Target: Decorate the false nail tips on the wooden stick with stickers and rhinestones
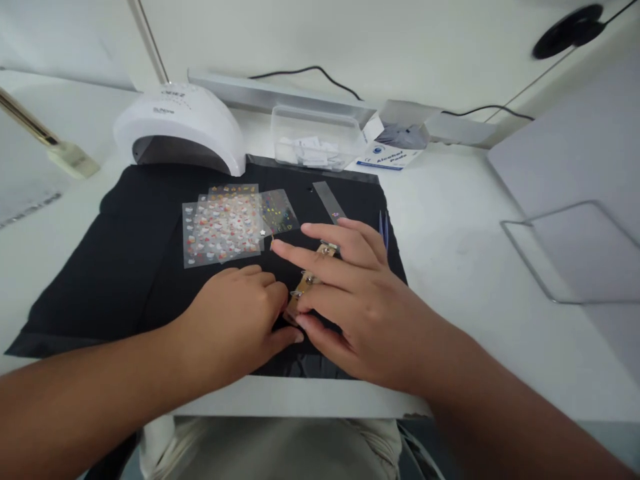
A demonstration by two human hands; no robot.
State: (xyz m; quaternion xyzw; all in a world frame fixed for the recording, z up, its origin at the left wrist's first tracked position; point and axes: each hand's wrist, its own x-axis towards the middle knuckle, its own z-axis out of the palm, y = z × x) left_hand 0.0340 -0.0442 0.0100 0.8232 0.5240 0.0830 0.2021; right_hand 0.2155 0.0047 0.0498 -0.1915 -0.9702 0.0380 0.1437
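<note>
A narrow wood-coloured strip (306,283) with small metal clips and clear pieces on it lies between my hands, partly hidden by fingers. My left hand (245,313) is closed at its near end, the fingers curled under. Over the strip reaches my right hand (357,297), its thumb and index finger pinched together at the near end while the other fingers stretch forward. By the middle fingertip is a thin orange sliver, too small to name. Overlapping sticker sheets (220,227) lie beyond my left hand. A clear narrow strip (327,200) sits past my right fingers.
A black mat (125,247) covers part of the white table (450,253). Behind it stand a white nail lamp (185,120), a clear plastic box (317,140) with white packets and an alcohol pad box (393,150). Blue tweezers (383,230) lie right; a wire frame (547,293) stands farther right.
</note>
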